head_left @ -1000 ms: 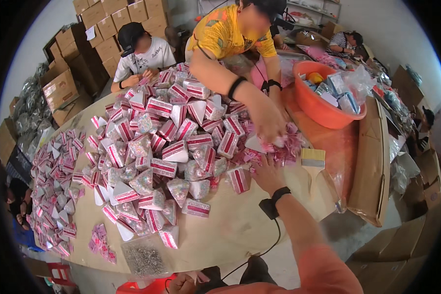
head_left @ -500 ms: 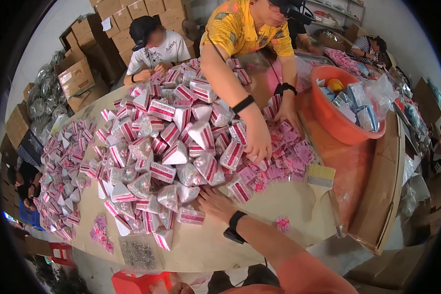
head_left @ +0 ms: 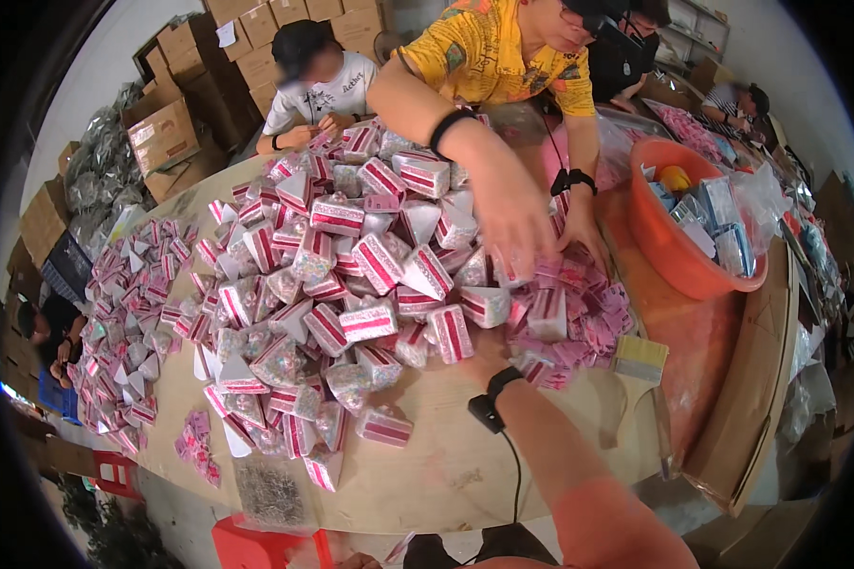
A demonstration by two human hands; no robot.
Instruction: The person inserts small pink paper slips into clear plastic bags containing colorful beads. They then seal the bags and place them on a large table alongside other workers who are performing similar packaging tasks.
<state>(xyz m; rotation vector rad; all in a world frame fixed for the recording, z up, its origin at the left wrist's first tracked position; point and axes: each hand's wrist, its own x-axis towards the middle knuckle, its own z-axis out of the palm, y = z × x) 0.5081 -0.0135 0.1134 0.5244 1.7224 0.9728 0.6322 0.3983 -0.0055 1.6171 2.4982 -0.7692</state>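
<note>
My right hand [head_left: 485,355] is at the right front of a big heap of cake-slice-shaped toys [head_left: 365,322], white and sparkly with red-pink stripes. A toy slice [head_left: 450,334] stands in front of the fingers, so what they hold or touch is hidden. On that wrist is a black band with a small box and cable. Of my left hand [head_left: 359,562] only a bit shows at the lower edge, its fingers unclear. Pink printed cards [head_left: 579,327] lie beyond my right hand, beside the heap.
A co-worker's hands [head_left: 514,232] reach over the heap and cards. A flat brush [head_left: 640,361] lies at the right. An orange basin [head_left: 697,267] holds packages. A smaller toy pile [head_left: 128,327], a bag of small metal pieces [head_left: 269,495] and a red stool [head_left: 256,545] are leftward.
My right hand has moved right and farther in, and toys along the heap's right side have shifted. The lone pink card near my forearm no longer shows. The co-worker's hand has lifted off the cards.
</note>
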